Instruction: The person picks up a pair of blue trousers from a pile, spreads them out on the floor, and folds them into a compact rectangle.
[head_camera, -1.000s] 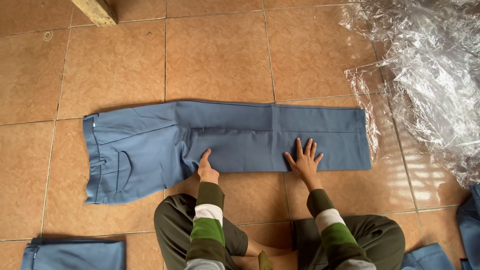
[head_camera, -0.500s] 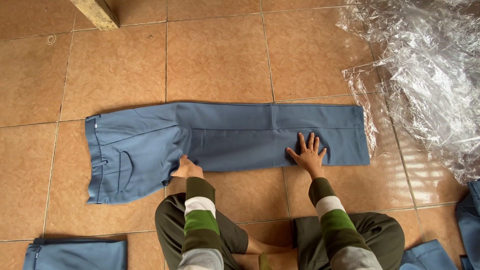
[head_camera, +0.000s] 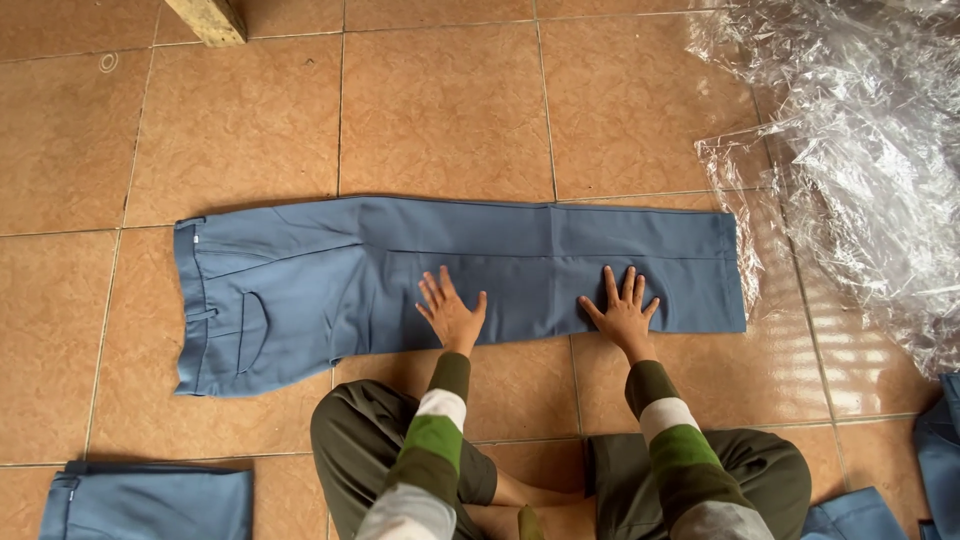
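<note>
Both hands lie flat with fingers spread, grasping nothing, on the blue trousers at mid-frame; left hand centre, right hand nearer the hem; clear plastic wrap upper right.

A: What lies there?

B: Blue trousers, folded lengthwise so one leg covers the other, spread flat on the tiled floor.

A: Which way do they run?

B: Sideways across the view. The waistband is at the left end, the hems at the right end, squared off in a straight edge.

A: Any details?

B: A curved pocket seam and a belt loop show near the waist. A faint crease crosses the leg about halfway along. The cloth looks smooth, with hardly a wrinkle.

A: And the hands?

B: Both rest palm down, fingers spread, on the near edge of the leg: left hand near the middle, right hand toward the hems.
</note>
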